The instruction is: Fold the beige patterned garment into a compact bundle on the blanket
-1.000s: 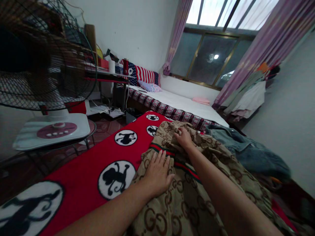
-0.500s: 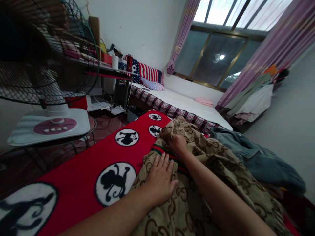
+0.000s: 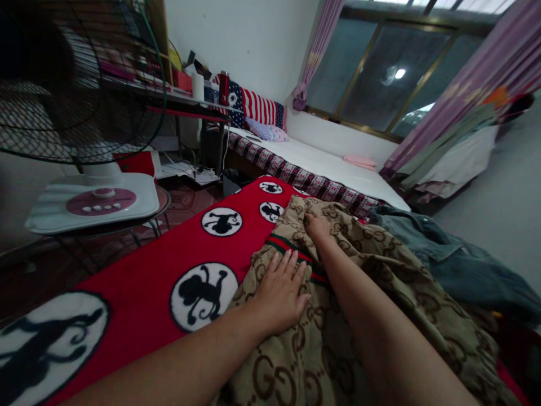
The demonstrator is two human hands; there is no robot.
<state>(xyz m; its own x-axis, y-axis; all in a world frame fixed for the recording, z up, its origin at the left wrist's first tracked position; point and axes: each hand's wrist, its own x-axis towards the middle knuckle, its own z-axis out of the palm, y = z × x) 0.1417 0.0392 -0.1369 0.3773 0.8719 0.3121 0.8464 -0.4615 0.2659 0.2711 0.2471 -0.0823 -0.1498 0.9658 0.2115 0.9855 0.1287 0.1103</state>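
The bed [image 3: 333, 163] lies well beyond both hands' fingers, its white top ahead of them, and the window [image 3: 401, 79] is farther on, above it. A pink curtain [image 3: 315, 59] hangs at that window, far past the fingertips. The red blanket [image 3: 143, 265], with dark figures in white circles, spreads to the left of the left fingers and runs on ahead of them. On it lies the tan garment [image 3: 393, 268], rumpled, directly under the fingers of both hands and extending back toward the wearer. The fan [image 3: 103, 173] stands well to the left of all the fingers. Crumpled denim [image 3: 448, 254] sits to the right of the right fingers, beyond a stretch of tan cloth. The left hand [image 3: 281, 293] rests palm down, its fingers straight and slightly spread, the thumb apart, pressing on the garment without grasping it. The right hand [image 3: 319, 228], farther forward, has its fingers bent against the cloth; I cannot tell whether they pinch any. A red and green stripe [image 3: 287, 243] crosses the garment just ahead of the left fingertips. A red flask [image 3: 224, 87] stands far beyond them, to the left.
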